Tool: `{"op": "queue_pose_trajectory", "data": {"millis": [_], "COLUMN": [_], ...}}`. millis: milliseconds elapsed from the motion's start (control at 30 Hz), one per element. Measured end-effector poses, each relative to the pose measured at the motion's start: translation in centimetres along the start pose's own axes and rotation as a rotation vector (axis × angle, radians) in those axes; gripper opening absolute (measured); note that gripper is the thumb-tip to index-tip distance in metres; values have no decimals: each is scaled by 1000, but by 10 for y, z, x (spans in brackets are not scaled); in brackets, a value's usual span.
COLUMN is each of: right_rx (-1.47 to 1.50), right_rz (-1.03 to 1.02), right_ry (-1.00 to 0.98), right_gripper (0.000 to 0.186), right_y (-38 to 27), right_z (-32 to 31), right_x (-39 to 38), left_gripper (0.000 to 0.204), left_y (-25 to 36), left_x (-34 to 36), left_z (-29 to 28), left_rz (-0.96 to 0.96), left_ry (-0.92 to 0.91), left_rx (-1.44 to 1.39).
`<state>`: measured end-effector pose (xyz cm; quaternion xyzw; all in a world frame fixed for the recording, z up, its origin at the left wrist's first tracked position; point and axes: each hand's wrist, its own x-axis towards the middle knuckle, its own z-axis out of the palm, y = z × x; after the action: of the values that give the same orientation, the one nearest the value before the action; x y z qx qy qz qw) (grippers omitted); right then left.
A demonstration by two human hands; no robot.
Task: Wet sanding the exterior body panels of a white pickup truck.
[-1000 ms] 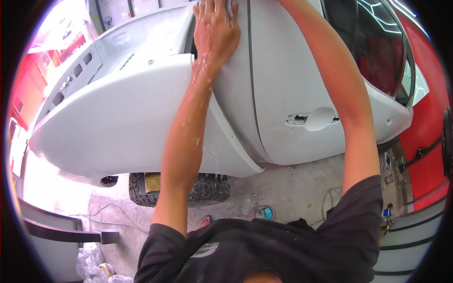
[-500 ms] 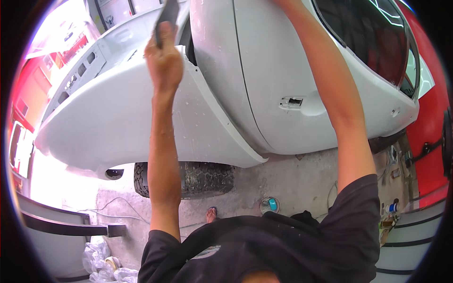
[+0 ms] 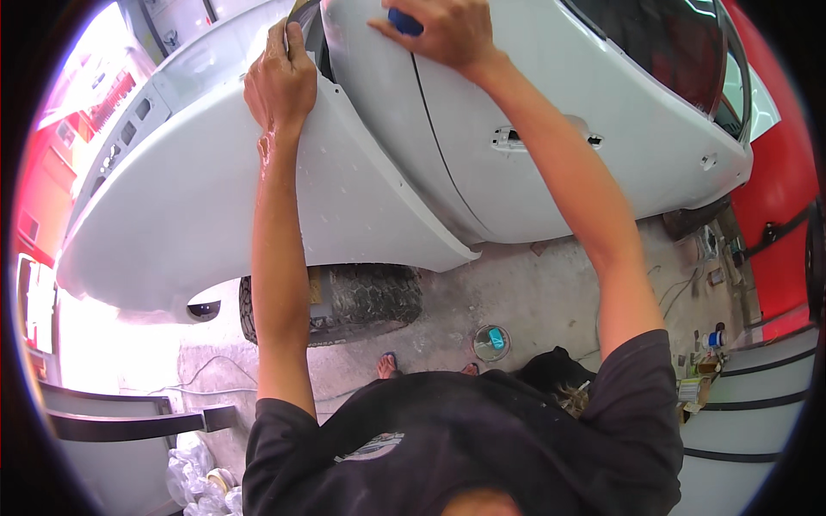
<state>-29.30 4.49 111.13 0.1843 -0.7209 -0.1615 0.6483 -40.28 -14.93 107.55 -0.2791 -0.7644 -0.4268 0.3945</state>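
Observation:
My left hand [image 3: 282,82] is closed around a thin dark sheet with a tan edge [image 3: 300,12], beside the gap between the white fender [image 3: 172,202] and the white car door [image 3: 482,181]; the sheet's top is cut off by the picture's edge. Water glistens on my left wrist, and drops dot the fender. Higher on the door's front part, my right hand [image 3: 452,33] grips a small blue block [image 3: 405,21]. Its thumb and fingers partly cover the block. Whether the block touches the paint I cannot tell. The door handle recess [image 3: 508,138] lies below my right forearm.
Under the fender stands a tyre [image 3: 374,297]. A round tub [image 3: 491,343] with a turquoise piece in it sits on the concrete floor near my feet. Cables [image 3: 202,370] cross the floor. Crumpled clear plastic [image 3: 191,473] lies at lower left, small boxes [image 3: 691,389] at right.
My right hand has come left and down into view, showing the blue block. My left hand has shifted slightly left and up with the dark sheet. The whole view has tilted a little.

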Motion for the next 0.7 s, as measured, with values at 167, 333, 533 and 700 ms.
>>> {"op": "queue_pose_trajectory", "data": {"millis": [167,333,533,700], "right_rx": [-107,-100,-52,16], "right_rz": [-63,-33,10,26], "right_ry": [-44,-84,-143,-181], "right_gripper": [21,27,44,46], "right_y": [-25,-27,-25,-30], "right_z": [6,4,0,-1], "right_x": [-34,-33,-38,-39], "left_gripper": [37,31,46,65], "left_y": [-12,-17,3,-9], "left_x": [-3,2,-1,-8], "left_z": [1,-1,-8,4], "left_rz": [56,54,-41,179], "left_ry": [15,26,-28,21], "left_rx": [-154,-255,-263,-87]}}
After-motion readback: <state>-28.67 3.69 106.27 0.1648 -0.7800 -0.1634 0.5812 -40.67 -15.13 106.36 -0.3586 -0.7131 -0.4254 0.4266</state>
